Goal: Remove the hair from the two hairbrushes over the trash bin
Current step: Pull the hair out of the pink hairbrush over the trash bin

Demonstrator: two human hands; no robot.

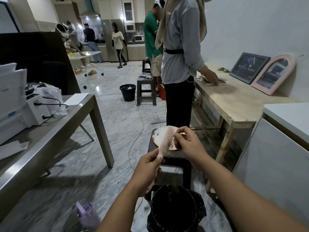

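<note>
- The pink brush (167, 141) is held bristles-up above the bin (175, 210), in front of a dark stool (172, 158).
- The left hand (147, 171) grips its handle.
- The right hand (189, 143) pinches at the bristles near the head's far end.
- A plate (158, 136) lies on the stool.

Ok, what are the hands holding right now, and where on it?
The left hand grips the pink hairbrush by its handle; the right hand pinches at the bristles near the head's far end.
</note>
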